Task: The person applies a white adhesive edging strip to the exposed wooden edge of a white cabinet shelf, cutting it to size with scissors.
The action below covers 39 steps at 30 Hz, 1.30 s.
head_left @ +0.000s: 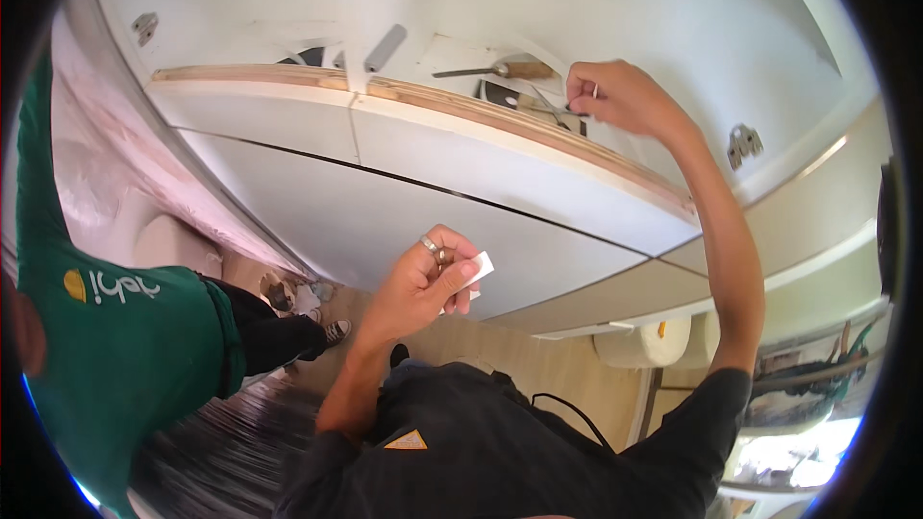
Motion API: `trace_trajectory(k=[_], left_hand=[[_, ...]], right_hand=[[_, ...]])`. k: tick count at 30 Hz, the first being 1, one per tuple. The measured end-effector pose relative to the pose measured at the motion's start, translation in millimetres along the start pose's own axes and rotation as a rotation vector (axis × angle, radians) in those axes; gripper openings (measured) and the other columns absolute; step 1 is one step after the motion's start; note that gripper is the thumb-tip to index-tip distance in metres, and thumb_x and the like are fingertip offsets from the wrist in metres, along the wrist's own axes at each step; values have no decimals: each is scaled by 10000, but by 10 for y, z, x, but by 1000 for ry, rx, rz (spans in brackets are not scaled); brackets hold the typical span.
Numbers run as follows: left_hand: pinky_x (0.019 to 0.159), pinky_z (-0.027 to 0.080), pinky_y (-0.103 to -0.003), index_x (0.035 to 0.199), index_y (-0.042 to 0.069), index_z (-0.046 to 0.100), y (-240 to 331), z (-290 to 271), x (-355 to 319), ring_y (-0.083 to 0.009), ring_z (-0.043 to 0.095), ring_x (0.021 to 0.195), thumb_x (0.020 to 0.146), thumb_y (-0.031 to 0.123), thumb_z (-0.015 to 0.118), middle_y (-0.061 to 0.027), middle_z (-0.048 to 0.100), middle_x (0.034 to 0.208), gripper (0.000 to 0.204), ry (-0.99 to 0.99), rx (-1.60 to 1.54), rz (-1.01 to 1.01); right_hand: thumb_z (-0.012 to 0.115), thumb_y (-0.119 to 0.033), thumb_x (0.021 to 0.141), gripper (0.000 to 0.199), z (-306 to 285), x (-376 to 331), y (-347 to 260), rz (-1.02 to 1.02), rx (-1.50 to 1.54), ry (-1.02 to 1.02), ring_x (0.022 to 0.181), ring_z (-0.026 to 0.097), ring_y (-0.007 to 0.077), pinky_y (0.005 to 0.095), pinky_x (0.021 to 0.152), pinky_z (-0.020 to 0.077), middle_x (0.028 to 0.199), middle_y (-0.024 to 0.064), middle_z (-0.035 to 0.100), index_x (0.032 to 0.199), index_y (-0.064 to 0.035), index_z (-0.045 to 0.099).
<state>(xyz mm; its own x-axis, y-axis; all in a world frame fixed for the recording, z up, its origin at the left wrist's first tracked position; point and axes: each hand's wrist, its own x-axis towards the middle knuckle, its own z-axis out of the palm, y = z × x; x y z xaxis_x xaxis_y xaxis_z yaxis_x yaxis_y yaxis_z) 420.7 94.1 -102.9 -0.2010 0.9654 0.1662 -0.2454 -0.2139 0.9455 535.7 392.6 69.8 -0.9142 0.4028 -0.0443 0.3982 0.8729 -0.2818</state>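
- while our left hand (435,274) pinches a white piece (484,267) out in front of the cabinet (481,149), our right hand (620,96) is inside near a wooden-handled tool (527,69), fingers bunched; on what, we can't tell.
- done, we'd say: a metal hinge (745,146) sits mounted.
- unfinished, we judge: the front edge (433,98) shows bare wood, and the white piece touches only our hand.

A small, flat white piece (481,267) is pinched in the left hand (423,281), projecting past the thumb. A slim tool (556,111) lies at the right hand (621,99); contact is unclear.
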Motion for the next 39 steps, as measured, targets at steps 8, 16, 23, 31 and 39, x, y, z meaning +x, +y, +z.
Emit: trace_trajectory(k=[8,16,23,31,39], left_hand=[[569,440,-219,1098,81,429,403,-49,33,-79,558,656,986,75,602,-53,561,893,207,-29,-218,108],[799,516,-331,1226,58,510,584,-851,-293,-162,666,885,921,100,692,-78,651,968,358,-49,532,219],[863,507,-338,1125,94,694,1831,-2162,-559,-232,663,957,964,200,638,-86,704,1062,201,407,1410,482],[1021,452,-397,1300,51,646,3266,-3167,-16,-272,593,1186,863,240,718,-143,633,1316,482,253,1268,91],[1129,339,-388,1325,40,627,3195,-3836,355,-297,522,1275,913,334,681,-161,607,1344,509,23,1186,-225]], right_hand=[[695,-145,810,155,606,-848,-1643,-654,-313,129,789,639,238,355,641,516,930,67,605,946,-97,637],[698,-47,763,234,107,-844,-1880,-526,-387,321,826,597,263,360,671,498,909,89,601,993,-41,657],[690,25,791,307,-126,-294,-1990,-568,-566,489,849,571,309,403,731,469,906,129,588,1092,-17,654],[686,-73,832,224,139,584,-2320,-633,-618,828,854,637,288,393,779,512,859,129,663,1050,-38,647],[726,10,699,152,543,1045,-2501,-600,-922,771,796,647,224,392,766,482,659,87,624,708,-77,602]])
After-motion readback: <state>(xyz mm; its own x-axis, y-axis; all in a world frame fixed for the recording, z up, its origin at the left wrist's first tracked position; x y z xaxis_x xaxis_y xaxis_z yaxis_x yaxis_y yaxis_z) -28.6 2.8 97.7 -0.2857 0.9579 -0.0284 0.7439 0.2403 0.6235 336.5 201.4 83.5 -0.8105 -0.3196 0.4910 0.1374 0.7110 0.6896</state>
